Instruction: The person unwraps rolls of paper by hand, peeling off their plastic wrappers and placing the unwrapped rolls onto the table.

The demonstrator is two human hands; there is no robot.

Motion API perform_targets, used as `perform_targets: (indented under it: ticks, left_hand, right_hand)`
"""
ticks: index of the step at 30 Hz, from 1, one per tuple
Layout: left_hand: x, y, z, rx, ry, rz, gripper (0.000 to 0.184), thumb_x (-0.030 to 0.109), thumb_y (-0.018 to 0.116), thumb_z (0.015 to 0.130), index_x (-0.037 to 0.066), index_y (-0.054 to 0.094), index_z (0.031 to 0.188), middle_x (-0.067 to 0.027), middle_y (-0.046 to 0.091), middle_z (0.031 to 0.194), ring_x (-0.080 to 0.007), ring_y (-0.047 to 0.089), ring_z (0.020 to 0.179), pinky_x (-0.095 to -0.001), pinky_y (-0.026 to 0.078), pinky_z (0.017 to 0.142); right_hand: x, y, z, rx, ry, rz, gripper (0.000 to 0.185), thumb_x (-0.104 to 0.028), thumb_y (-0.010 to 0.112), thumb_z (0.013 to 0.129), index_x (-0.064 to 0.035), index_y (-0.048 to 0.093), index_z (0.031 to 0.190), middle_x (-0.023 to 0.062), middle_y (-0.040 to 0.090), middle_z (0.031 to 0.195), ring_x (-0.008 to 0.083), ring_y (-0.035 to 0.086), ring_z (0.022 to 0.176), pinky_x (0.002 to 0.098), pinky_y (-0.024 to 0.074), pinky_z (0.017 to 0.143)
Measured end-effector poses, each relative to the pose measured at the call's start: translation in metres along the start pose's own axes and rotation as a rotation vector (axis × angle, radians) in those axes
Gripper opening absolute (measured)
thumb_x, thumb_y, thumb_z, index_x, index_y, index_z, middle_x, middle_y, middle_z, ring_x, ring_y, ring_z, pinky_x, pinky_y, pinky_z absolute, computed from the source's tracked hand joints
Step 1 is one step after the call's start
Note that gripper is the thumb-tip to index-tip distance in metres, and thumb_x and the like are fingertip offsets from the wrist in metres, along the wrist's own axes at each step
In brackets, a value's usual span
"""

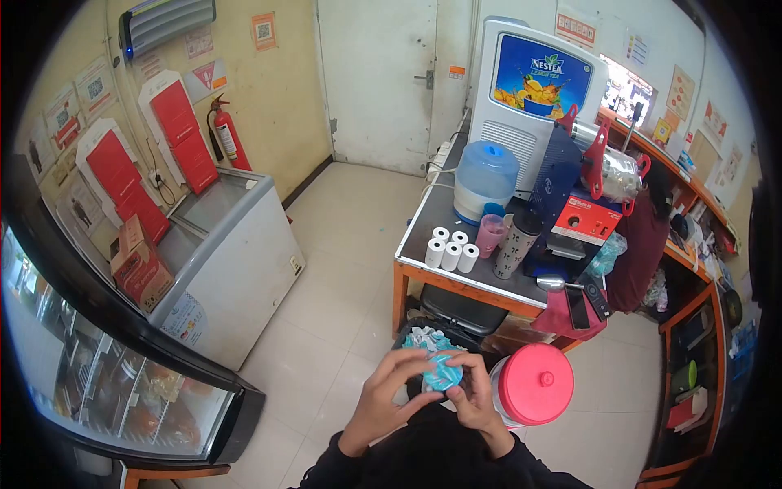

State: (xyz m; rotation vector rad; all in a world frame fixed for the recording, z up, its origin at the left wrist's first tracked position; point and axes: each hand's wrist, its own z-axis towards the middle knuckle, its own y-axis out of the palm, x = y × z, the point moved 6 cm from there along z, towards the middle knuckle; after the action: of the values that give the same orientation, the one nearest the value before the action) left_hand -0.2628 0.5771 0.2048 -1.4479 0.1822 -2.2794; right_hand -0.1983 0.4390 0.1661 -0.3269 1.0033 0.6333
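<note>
A blue packet (444,374) sits between the left hand (397,386) and the right hand (476,393), touching both. The left hand is partly curled, its fingers over the packet's near-left side and thumb below; the right hand grips the opposite side, fingers bent along the top and thumb underneath. Seen from above, the packet looks roundish, so I cannot tell its long axis or which way it points. It is held above or just before a bin (471,342) of blue and white scraps (429,337), near a red lid (533,387).
</note>
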Motion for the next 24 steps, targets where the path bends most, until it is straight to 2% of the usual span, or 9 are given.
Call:
perform_targets:
  ticks: [2, 5, 8, 11, 17, 20, 23, 24]
  left_hand:
    - [0.001, 0.004, 0.006, -0.115, -0.152, -0.229, 0.049, -0.001, 0.077, 0.073, 0.004, 0.061, 0.120, -0.0146, 0.060, 0.124, -0.0233, 0.061, 0.110, -0.0333, 0.053, 0.092]
    - [-0.005, 0.010, 0.001, -0.138, -0.093, -0.311, 0.048, 0.005, 0.073, 0.078, 0.007, 0.057, 0.124, -0.0115, 0.061, 0.122, -0.0249, 0.061, 0.112, -0.0340, 0.052, 0.090]
    - [-0.014, 0.020, -0.007, -0.095, -0.094, -0.264, 0.051, 0.000, 0.077, 0.071, 0.004, 0.060, 0.119, -0.0135, 0.058, 0.129, -0.0237, 0.059, 0.115, -0.0352, 0.048, 0.098]
    - [-0.009, 0.025, -0.013, -0.059, -0.015, -0.098, 0.049, 0.003, 0.079, 0.070, 0.004, 0.062, 0.116, -0.0134, 0.059, 0.127, -0.0250, 0.061, 0.112, -0.0350, 0.051, 0.093]
    - [-0.002, 0.036, -0.031, 0.032, 0.174, 0.215, 0.043, 0.005, 0.079, 0.068, 0.007, 0.067, 0.110, -0.0122, 0.061, 0.120, -0.0277, 0.063, 0.106, -0.0347, 0.053, 0.086]
    - [-0.003, 0.036, -0.029, 0.049, 0.120, 0.203, 0.045, 0.007, 0.080, 0.068, 0.008, 0.067, 0.111, -0.0115, 0.059, 0.117, -0.0265, 0.062, 0.105, -0.0334, 0.054, 0.083]
    - [-0.008, 0.040, -0.030, -0.010, -0.014, 0.143, 0.045, 0.008, 0.081, 0.066, 0.007, 0.066, 0.109, -0.0108, 0.055, 0.112, -0.0258, 0.061, 0.100, -0.0315, 0.054, 0.080]
    - [-0.007, 0.041, -0.030, -0.024, -0.014, 0.149, 0.043, 0.008, 0.082, 0.067, 0.006, 0.065, 0.106, -0.0103, 0.053, 0.111, -0.0248, 0.060, 0.100, -0.0311, 0.054, 0.079]
  right_hand:
    - [-0.009, 0.003, -0.001, -0.060, 0.043, 0.001, 0.041, -0.017, 0.062, 0.090, 0.0006, 0.046, 0.124, 0.0184, 0.052, 0.120, 0.0250, 0.052, 0.114, 0.0367, 0.0392, 0.100]
    - [-0.021, -0.003, 0.000, -0.122, -0.004, -0.257, 0.034, -0.013, 0.061, 0.089, 0.0000, 0.051, 0.119, 0.0170, 0.054, 0.117, 0.0245, 0.054, 0.111, 0.0370, 0.0413, 0.097]
    - [-0.033, -0.006, 0.000, -0.098, 0.107, -0.408, 0.031, -0.011, 0.064, 0.086, -0.0005, 0.056, 0.114, 0.0157, 0.056, 0.115, 0.0236, 0.057, 0.108, 0.0357, 0.0494, 0.090]
    - [-0.032, -0.015, -0.001, -0.125, 0.192, -0.306, 0.030, -0.009, 0.067, 0.084, -0.0013, 0.058, 0.112, 0.0139, 0.057, 0.114, 0.0224, 0.060, 0.106, 0.0327, 0.0573, 0.081]
    - [-0.034, -0.020, -0.012, -0.132, 0.374, -0.353, 0.021, -0.002, 0.063, 0.087, -0.0001, 0.060, 0.107, 0.0166, 0.060, 0.123, 0.0220, 0.067, 0.098, 0.0308, 0.0605, 0.074]
    - [-0.028, -0.019, -0.019, 0.014, 0.255, -0.472, 0.013, 0.001, 0.061, 0.087, 0.0008, 0.062, 0.100, 0.0180, 0.065, 0.115, 0.0248, 0.070, 0.091, 0.0307, 0.0594, 0.073]
    - [-0.016, -0.017, -0.026, 0.055, -0.029, -0.555, 0.006, 0.002, 0.058, 0.088, 0.0030, 0.060, 0.094, 0.0193, 0.069, 0.103, 0.0237, 0.071, 0.086, 0.0284, 0.0563, 0.072]
    - [-0.014, -0.017, -0.029, 0.086, -0.036, -0.546, 0.005, 0.003, 0.059, 0.087, 0.0027, 0.060, 0.092, 0.0186, 0.069, 0.100, 0.0249, 0.071, 0.085, 0.0295, 0.0558, 0.070]
